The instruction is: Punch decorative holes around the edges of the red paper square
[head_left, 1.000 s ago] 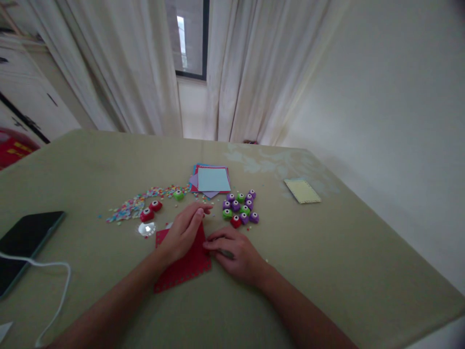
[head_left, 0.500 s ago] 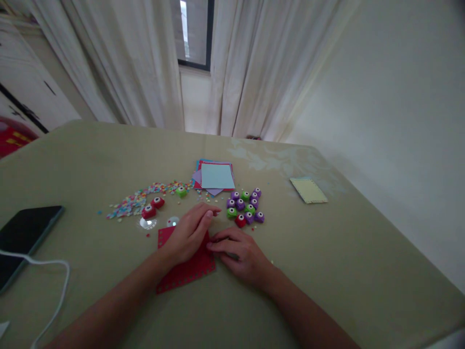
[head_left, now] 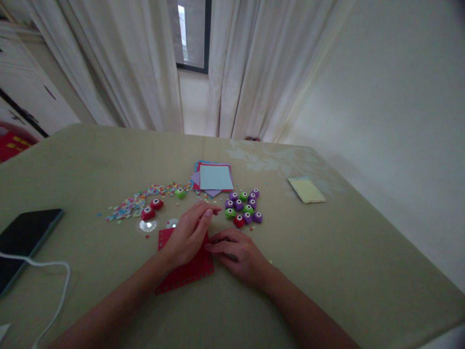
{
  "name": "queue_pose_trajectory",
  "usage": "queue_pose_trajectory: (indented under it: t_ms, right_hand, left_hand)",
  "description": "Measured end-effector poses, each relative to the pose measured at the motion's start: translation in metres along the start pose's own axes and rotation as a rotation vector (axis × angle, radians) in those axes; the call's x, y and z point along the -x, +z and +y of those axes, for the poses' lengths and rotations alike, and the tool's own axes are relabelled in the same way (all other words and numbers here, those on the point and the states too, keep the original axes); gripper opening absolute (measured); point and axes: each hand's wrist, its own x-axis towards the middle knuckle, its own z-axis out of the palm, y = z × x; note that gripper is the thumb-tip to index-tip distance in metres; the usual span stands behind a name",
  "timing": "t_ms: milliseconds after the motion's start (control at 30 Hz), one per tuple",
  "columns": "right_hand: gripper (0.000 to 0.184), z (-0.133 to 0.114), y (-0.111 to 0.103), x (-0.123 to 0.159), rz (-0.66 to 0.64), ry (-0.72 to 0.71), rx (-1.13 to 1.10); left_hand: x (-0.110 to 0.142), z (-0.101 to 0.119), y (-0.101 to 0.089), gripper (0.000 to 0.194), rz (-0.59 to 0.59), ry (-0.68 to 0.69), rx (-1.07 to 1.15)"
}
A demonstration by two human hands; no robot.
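A red card (head_left: 185,277) with small holes along its edges lies flat on the table in front of me. My left hand (head_left: 192,231) rests over its upper part, fingers stretched to the right and thumb on top; what lies beneath the palm is hidden. At the card's right edge, my right hand (head_left: 236,252) pinches the red card between thumb and fingers. Just beyond the hands sit several small purple, green and red pieces with eye-like tops, such as a red one (head_left: 239,221). Two clear shiny discs, one of them a clear disc (head_left: 147,226), lie by the card's upper left.
Pastel confetti (head_left: 134,203) spreads at the left, with two red eye-topped pieces (head_left: 148,213) and a green one (head_left: 180,193). Behind is a stack of coloured cards (head_left: 216,177). A yellow card (head_left: 307,189) lies right; a dark tablet (head_left: 29,237) and white cable (head_left: 64,286) left.
The view has shifted slightly. Both hands keep almost the same pose at the red card, and nothing else has visibly moved.
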Motion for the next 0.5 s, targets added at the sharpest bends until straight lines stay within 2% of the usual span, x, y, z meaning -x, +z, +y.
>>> queue_pose_trajectory:
  t_ms: [200,500]
  right_hand:
    - [0.017,0.001,0.001,0.001,0.016,-0.011,-0.019]
    - [0.023,0.002,0.000,0.003,-0.001,0.014,-0.019]
  left_hand:
    - [0.000,0.017,0.007,0.038,-0.031,0.010,0.012]
    - [0.003,-0.002,0.011,0.050,-0.007,-0.060,0.058]
